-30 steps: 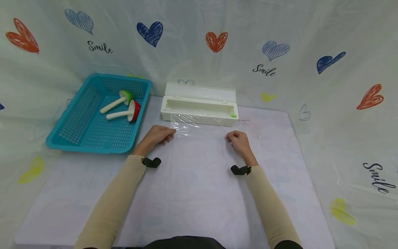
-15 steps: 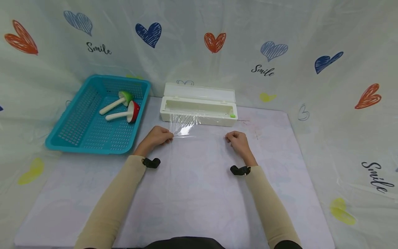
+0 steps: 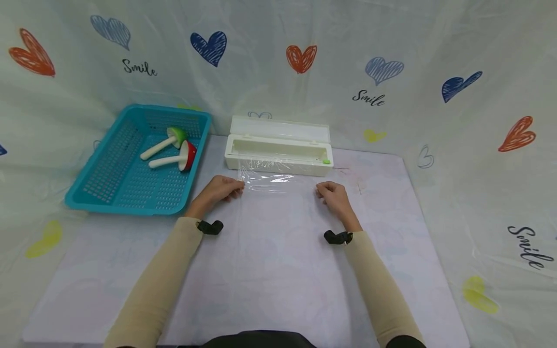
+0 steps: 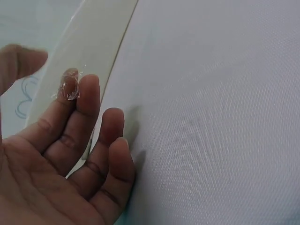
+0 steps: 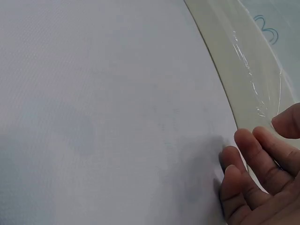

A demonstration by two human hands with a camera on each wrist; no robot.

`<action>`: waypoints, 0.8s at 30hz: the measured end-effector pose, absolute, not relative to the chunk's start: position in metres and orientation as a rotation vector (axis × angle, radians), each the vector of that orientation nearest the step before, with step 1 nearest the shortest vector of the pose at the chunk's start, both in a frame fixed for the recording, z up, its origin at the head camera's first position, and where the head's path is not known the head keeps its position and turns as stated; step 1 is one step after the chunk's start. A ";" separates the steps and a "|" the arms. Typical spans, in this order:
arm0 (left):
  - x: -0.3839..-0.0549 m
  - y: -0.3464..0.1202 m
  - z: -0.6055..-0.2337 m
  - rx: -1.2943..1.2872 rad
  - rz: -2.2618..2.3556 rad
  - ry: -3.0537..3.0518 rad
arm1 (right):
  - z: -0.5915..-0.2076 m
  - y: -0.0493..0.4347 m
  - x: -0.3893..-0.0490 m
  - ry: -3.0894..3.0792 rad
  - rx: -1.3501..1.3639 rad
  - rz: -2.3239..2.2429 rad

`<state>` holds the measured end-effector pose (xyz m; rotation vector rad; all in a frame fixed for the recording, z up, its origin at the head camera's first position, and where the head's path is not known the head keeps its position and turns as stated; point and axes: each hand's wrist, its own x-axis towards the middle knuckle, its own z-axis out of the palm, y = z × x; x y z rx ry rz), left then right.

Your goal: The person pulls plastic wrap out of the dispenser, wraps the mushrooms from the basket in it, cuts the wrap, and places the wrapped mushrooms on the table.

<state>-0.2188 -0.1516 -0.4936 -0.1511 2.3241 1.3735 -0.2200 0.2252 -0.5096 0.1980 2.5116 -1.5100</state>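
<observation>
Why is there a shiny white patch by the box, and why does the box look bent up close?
Head view: light glares off the stretched cling film in front of the dispenser box. Both wrist views: the wide lenses curve the box's straight edge; left wrist view: the thumb is blurred.

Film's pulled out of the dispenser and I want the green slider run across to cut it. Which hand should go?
Probably the right hand. The green slider sits at the right end of the white dispenser, just beyond that hand. The left hand pinches the cling film at its far corner and can keep it taut.
</observation>
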 end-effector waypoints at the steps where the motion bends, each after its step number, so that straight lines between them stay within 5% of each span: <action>1: -0.219 -0.152 -0.493 -0.138 1.363 2.335 | -0.509 0.225 -0.221 2.491 0.195 -1.538; 24: -0.206 -0.152 -0.495 -0.113 1.347 2.673 | -0.503 0.218 -0.221 2.335 0.183 -1.786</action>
